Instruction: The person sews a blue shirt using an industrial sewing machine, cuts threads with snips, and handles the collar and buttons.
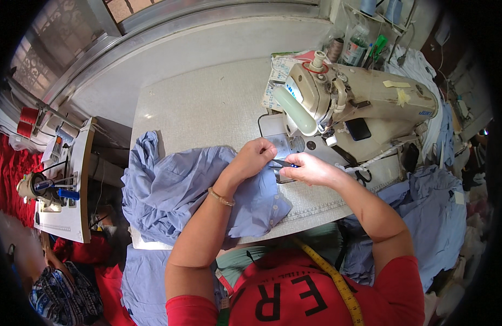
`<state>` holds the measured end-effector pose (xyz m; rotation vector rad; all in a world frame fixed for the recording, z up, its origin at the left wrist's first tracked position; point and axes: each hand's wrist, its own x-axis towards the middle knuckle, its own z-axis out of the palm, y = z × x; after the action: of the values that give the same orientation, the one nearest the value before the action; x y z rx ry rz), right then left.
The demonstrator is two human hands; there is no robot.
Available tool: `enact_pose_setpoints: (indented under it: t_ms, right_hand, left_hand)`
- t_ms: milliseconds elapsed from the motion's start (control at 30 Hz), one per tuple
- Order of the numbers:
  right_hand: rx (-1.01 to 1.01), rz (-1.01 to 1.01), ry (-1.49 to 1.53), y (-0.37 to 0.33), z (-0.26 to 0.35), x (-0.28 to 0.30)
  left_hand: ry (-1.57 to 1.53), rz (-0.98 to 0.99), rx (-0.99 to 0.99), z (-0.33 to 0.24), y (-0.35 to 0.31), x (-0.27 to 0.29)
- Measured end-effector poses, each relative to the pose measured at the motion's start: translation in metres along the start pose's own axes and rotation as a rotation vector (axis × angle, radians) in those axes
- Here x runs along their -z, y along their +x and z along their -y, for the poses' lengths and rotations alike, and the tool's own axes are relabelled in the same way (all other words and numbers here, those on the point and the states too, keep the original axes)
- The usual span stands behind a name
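Note:
My left hand (254, 156) is closed in a pinch just left of the sewing machine's needle area, above a light blue button shirt (180, 174). What its fingertips grip is too small to make out. The shirt lies bunched across the table, with its buttoned edge (275, 209) hanging toward me. In my right hand (310, 169) is a small pair of dark thread snips (284, 163), the blades pointing left at my left fingertips. The beige sewing machine (370, 92) stands right behind both hands, a pale green lamp (295, 111) by its head.
A dark flat object (358, 129) rests on the machine bed, and black-handled scissors (364, 175) lie to the right. More blue garments (425, 212) hang at the right. Another machine table (71, 185) stands at the left, a person in patterned cloth (63, 293) below it.

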<state>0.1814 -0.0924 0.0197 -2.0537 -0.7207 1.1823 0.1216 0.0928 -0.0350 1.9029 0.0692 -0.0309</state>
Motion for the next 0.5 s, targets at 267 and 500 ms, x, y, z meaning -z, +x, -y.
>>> enact_pose_setpoints:
  t_ms: [267, 500]
  right_hand:
    - [0.003, -0.018, -0.062, 0.0025, 0.0045, -0.0032]
    - [0.101, -0.022, -0.107, 0.0062, 0.0025, -0.0094]
  left_hand:
    - [-0.007, -0.007, -0.038, 0.0055, 0.0007, -0.0016]
    - [0.006, -0.015, -0.069, 0.0084, 0.0016, -0.0018]
